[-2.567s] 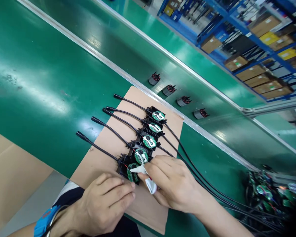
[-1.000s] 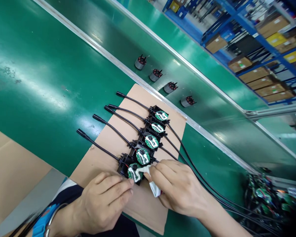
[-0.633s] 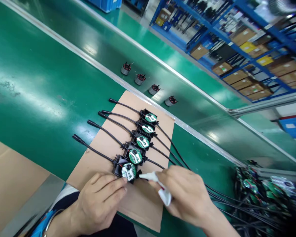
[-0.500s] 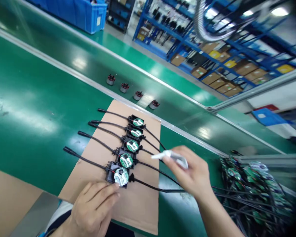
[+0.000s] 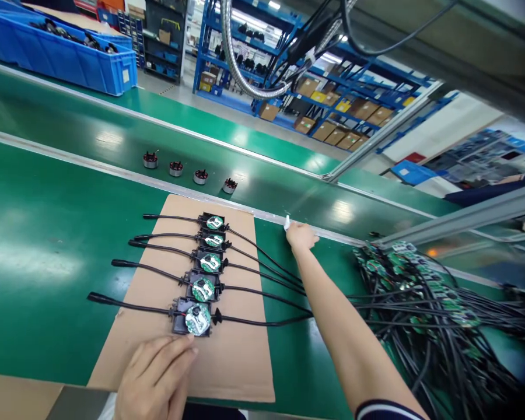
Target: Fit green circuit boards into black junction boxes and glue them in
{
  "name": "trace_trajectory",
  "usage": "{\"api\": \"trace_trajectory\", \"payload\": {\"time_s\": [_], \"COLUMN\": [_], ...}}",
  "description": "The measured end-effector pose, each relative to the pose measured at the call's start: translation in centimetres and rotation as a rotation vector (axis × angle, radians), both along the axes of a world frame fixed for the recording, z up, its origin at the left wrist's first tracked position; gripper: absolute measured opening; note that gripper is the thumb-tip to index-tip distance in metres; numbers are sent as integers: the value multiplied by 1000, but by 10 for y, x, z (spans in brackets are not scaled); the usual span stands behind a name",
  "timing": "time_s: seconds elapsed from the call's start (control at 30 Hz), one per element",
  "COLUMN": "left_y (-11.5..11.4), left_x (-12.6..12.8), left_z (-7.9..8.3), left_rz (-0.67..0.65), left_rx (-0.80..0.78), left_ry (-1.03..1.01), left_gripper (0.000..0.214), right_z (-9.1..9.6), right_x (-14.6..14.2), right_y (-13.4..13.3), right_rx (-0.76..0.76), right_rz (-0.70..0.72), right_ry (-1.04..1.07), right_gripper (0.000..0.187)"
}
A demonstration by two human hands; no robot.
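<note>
Several black housings with round green circuit boards [image 5: 203,288] lie in a row on a cardboard sheet [image 5: 240,356], each with black cables running out both sides. My left hand [image 5: 155,379] rests flat on the cardboard at the near edge, fingers stretched out, fingertips touching the nearest housing [image 5: 193,318]. My right hand [image 5: 300,235] is stretched far out to the metal rail of the green belt, closed on a small white tube [image 5: 287,221] whose tip shows at the fingers.
A tangled heap of cabled green boards [image 5: 420,297] lies at the right. Several small copper-wound motor parts [image 5: 175,168] stand on the far conveyor belt. A blue bin [image 5: 61,55] sits at the back left, shelving with cardboard boxes [image 5: 332,116] behind.
My right hand has lifted the white tube off the nearest board and reached away to the belt rail. The view has tilted up. My left hand has stayed by the nearest housing.
</note>
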State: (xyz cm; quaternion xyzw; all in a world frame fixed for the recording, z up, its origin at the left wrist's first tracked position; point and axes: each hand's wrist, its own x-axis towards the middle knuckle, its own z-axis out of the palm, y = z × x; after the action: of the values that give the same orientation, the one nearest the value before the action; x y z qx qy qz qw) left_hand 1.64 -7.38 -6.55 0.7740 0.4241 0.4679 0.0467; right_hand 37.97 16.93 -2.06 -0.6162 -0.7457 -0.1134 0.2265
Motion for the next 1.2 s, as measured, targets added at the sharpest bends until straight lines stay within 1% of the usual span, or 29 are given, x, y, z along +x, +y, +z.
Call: {"api": "trace_trajectory", "payload": {"time_s": [0.1,0.13,0.17,0.23,0.27,0.33,0.37,0.4,0.43,0.47,0.5,0.57,0.63,0.7,0.77,0.8,0.87,0.97,1.1,1.2], "left_y": [-1,-1,-1,2,6,16,23,30,37,44,50,58,61,60,55,54,52,55,63,67], "left_x": [-2,-4,-7,-15,-20,-30,-35,-40,-43,-46,-49,-53,-56,-59,-61,-62,-63,-60,-51,-46], "left_z": [7,11,15,23,27,32,32,32,32,30,29,29,32,38,45,48,53,56,55,54], "left_rz": [-40,-62,-78,-88,-75,-26,0,23,38,41,35,-7,-73,-144,-188,-193,-171,-122,-109,-108], "left_rx": [-72,-111,-142,-181,-195,-236,-271,-313,-357,-389,-408,-409,-391,-407,-437,-443,-424,-411,-443,-478], "left_ry": [-16,-25,-40,-56,-43,44,109,175,237,291,338,406,411,356,291,274,276,336,434,478], "left_gripper": [30,31,31,32,32,31,31,31,30,28,24,14,11,13,14,15,14,13,16,18], "right_z": [3,6,10,19,22,24,21,17,11,5,-2,-13,-16,-12,-3,3,15,28,33,33], "right_x": [-8,-13,-18,-31,-40,-62,-75,-89,-104,-118,-131,-148,-154,-151,-145,-143,-143,-152,-164,-172], "right_y": [-2,-3,-5,-18,-30,-68,-92,-115,-137,-156,-171,-188,-193,-196,-202,-206,-214,-217,-206,-196], "right_rx": [-28,-31,-28,-15,-10,-28,-70,-138,-197,-246,-290,-301,-241,-171,-173,-208,-326,-488,-614,-693], "right_rz": [-341,-416,-464,-483,-459,-313,-180,104,350,484,552,557,542,575,618,634,660,675,629,593], "right_ry": [127,165,200,258,281,322,341,363,369,350,326,290,281,277,256,242,219,207,165,81], "right_gripper": [27,26,26,30,30,23,19,15,12,10,10,11,12,16,21,24,28,27,24,23]}}
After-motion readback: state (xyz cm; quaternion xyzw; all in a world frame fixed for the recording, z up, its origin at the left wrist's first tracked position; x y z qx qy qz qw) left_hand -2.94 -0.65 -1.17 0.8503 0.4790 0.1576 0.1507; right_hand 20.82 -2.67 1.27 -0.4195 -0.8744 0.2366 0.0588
